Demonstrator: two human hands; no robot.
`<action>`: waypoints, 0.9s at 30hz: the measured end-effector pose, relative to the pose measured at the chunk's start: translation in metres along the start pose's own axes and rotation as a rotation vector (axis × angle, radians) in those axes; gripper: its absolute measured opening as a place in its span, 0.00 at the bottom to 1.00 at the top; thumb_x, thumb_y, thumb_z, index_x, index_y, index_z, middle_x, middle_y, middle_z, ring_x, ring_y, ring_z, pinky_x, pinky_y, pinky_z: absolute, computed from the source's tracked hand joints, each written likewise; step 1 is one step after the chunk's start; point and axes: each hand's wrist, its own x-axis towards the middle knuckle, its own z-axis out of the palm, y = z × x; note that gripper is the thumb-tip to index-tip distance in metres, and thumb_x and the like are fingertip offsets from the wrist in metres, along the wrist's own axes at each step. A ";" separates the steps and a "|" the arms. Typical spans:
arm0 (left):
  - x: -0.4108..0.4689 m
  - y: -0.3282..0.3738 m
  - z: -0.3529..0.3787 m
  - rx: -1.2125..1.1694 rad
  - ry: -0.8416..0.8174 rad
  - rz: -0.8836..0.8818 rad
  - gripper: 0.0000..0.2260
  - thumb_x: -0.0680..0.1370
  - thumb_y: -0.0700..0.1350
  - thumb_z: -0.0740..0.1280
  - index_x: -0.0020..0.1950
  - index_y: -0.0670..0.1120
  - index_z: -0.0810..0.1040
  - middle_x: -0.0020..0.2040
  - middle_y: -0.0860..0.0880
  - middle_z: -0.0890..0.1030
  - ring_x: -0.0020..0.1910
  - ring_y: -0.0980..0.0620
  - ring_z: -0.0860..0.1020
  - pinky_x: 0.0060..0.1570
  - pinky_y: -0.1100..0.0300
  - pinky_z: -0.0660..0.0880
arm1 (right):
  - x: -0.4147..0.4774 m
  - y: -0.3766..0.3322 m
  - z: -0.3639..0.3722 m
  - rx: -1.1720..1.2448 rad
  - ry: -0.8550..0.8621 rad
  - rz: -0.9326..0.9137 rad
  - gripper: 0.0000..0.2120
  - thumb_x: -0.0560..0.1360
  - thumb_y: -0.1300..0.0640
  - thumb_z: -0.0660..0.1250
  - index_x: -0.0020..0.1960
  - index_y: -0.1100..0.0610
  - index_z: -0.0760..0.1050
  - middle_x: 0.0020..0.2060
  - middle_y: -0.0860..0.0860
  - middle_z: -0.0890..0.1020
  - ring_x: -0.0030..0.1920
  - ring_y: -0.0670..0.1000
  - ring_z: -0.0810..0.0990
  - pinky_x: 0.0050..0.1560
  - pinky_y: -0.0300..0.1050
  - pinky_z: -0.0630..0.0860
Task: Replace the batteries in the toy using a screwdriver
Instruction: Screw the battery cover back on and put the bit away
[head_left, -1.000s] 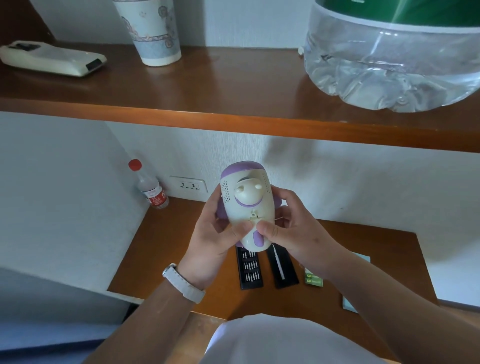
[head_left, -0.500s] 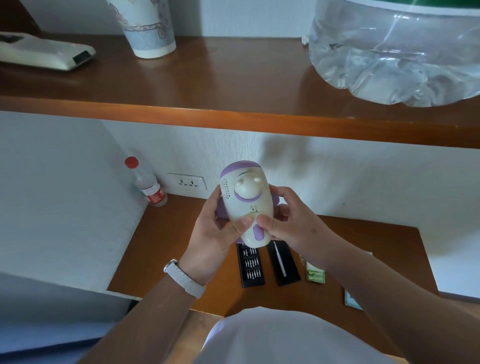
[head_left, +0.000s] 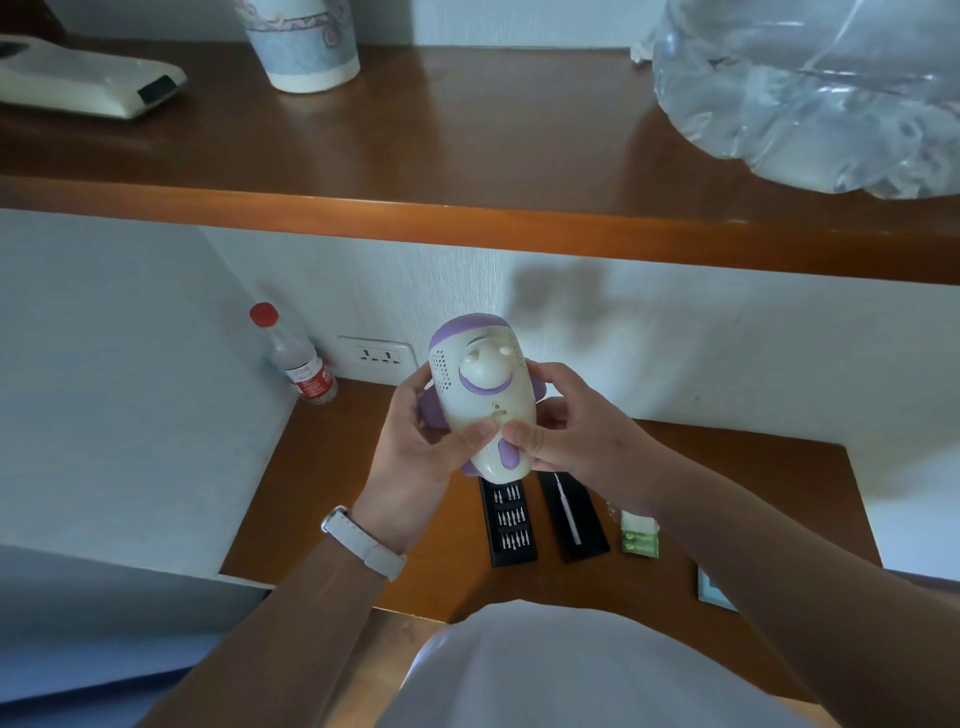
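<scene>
Two hands on the toy right now: left hand and right hand both wrapped round its sides, thumbs meeting on the lower front. It's held up in the air above the worktop, face toward the camera and top leaning to about 11 o'clock.

What I'd worry about:
- it's a smooth, rounded shell. If one hand lets go to reach for a tool, the other only has one side of it, so it could roll out and drop onto the bit case directly below at 6 o'clock
- the screwdriver lies untouched in its tray at 5 o'clock of the toy. Thumb-prying a cover that's probably screwed shut could snap a clip
- there's a small fitting just above the thumbs, can't tell if it's a screw. Wrong bit on it and the head strips
- the fresh batteries sit at 4 o'clock under the right forearm, so a careless sweep could knock them off

Versus a second ago, honestly not much. Same grip, thumbs in the same spot, toy tipped a touch more to the left. The shelf stuff has slid toward 12 o'clock in view, so the head seems to have dipped
</scene>
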 end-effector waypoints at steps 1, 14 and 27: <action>0.000 -0.001 -0.002 0.011 0.003 0.005 0.40 0.66 0.50 0.81 0.74 0.47 0.68 0.62 0.44 0.81 0.60 0.41 0.81 0.54 0.41 0.81 | 0.003 0.001 0.002 0.012 0.005 -0.001 0.26 0.73 0.51 0.75 0.66 0.46 0.68 0.50 0.50 0.85 0.53 0.50 0.85 0.57 0.51 0.81; -0.004 -0.045 -0.044 0.082 -0.013 -0.127 0.30 0.71 0.44 0.77 0.71 0.54 0.71 0.58 0.52 0.83 0.58 0.51 0.82 0.51 0.51 0.83 | 0.032 0.046 0.056 -0.010 -0.014 0.086 0.24 0.75 0.54 0.71 0.49 0.22 0.72 0.49 0.37 0.84 0.53 0.44 0.83 0.58 0.46 0.80; -0.008 -0.109 -0.097 0.097 0.034 -0.341 0.24 0.74 0.40 0.75 0.68 0.53 0.74 0.55 0.57 0.82 0.52 0.59 0.82 0.44 0.64 0.80 | 0.068 0.123 0.116 0.021 0.033 0.315 0.28 0.72 0.50 0.72 0.70 0.43 0.67 0.57 0.46 0.81 0.57 0.48 0.82 0.59 0.53 0.80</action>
